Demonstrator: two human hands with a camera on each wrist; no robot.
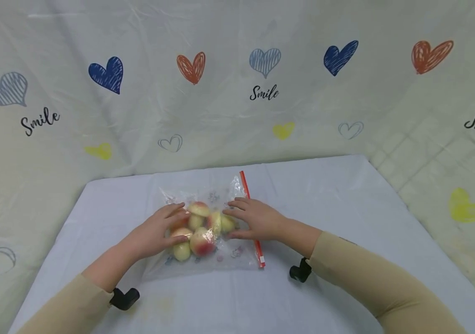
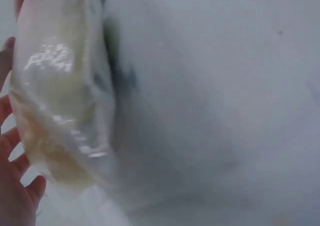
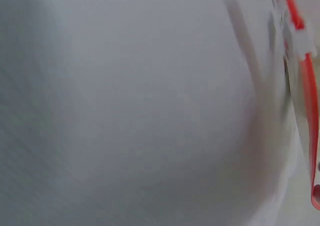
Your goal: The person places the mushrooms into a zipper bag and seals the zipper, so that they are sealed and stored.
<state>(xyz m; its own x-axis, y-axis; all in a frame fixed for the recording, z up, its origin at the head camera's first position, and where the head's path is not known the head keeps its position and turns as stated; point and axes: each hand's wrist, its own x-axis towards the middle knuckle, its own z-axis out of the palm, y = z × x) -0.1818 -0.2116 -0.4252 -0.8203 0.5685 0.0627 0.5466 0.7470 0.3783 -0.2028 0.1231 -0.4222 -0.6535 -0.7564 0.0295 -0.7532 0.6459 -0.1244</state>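
A clear zip bag (image 1: 229, 262) with a red closing strip (image 1: 259, 255) along its right side lies flat on the table. Inside are several yellow-and-red fruits (image 1: 202, 242) that look like peaches. My left hand (image 1: 159, 232) rests on the bag's left part, fingers spread over the fruits. On the opposite side, my right hand (image 1: 260, 220) reaches across the red strip, its extended fingers at the rightmost fruits. The left wrist view has the bulging bag (image 2: 60, 70) beside the left fingers (image 2: 10, 141). At the right wrist view's edge, the red strip (image 3: 311, 100) shows; most of that hand is out of frame.
White cloth covers the table (image 1: 325, 199), whose far edge meets a pale hanging sheet (image 1: 224, 28) printed with hearts and "Smile". Black wrist devices (image 1: 125, 299) stick out below both sleeves, close to the tabletop.
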